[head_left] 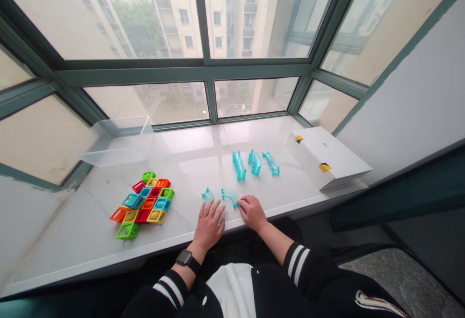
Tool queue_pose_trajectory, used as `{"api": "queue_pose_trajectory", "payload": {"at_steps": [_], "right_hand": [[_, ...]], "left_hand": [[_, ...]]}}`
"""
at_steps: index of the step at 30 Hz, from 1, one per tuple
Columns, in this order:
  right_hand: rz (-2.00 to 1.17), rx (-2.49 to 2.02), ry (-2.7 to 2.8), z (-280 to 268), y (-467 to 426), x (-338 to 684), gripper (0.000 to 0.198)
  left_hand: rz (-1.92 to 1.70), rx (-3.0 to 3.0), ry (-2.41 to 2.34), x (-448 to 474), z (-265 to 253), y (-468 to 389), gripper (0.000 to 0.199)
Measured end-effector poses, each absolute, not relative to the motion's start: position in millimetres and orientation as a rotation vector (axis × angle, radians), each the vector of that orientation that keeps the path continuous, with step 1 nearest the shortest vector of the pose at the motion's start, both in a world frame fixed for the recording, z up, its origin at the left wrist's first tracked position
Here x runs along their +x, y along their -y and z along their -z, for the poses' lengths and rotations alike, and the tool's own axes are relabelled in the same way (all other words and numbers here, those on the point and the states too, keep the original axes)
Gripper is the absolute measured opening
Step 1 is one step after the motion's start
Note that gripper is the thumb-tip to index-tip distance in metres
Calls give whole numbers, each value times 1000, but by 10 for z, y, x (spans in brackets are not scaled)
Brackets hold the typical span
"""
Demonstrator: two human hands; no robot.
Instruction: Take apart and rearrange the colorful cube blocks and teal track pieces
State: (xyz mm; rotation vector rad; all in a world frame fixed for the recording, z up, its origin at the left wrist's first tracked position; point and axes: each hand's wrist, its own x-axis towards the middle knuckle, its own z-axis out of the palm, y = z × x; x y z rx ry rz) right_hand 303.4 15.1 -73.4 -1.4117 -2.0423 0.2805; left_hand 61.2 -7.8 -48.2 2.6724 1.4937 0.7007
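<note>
My right hand [253,214] pinches the near end of a curved, clear turquoise track piece [230,194], which lies on the white sill. My left hand [209,227] rests palm down with its fingers stretched and apart. Its fingertips reach a smaller turquoise piece [207,194]; whether they touch it I cannot tell. Farther back lie a stack of straight turquoise track pieces [239,165], a stack of curved ones [255,162] and a narrower turquoise stack [271,163].
Left of my hands lies a cluster of colourful square plastic blocks [148,203]. Behind it stands a clear plastic bin [125,141]. A white box [329,156] with yellow-and-black tabs sits at the right. Windows line the back, and the sill's front edge [109,252] runs close to me.
</note>
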Motion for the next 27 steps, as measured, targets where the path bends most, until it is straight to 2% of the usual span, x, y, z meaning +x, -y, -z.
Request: {"api": "queue_pose_trajectory", "payload": {"at_steps": [5, 9, 15, 22, 27], "right_hand": [[-343, -1366, 2036, 723, -156, 3043, 30], [-413, -1312, 1996, 675, -162, 3093, 24], [-438, -1265, 1869, 370, -79, 3417, 22], [-188, -1376, 1563, -131, -197, 4116, 17], [-19, -1452, 1435, -273, -379, 4486, 15]], "left_hand": [[-657, 2729, -1420, 615, 448, 63, 45], [-625, 2763, -1422, 592, 500, 40, 47], [-611, 2780, -1407, 555, 588, -1, 51], [-599, 2780, -1408, 550, 610, -19, 51], [-603, 2783, -1406, 548, 620, -24, 50]]}}
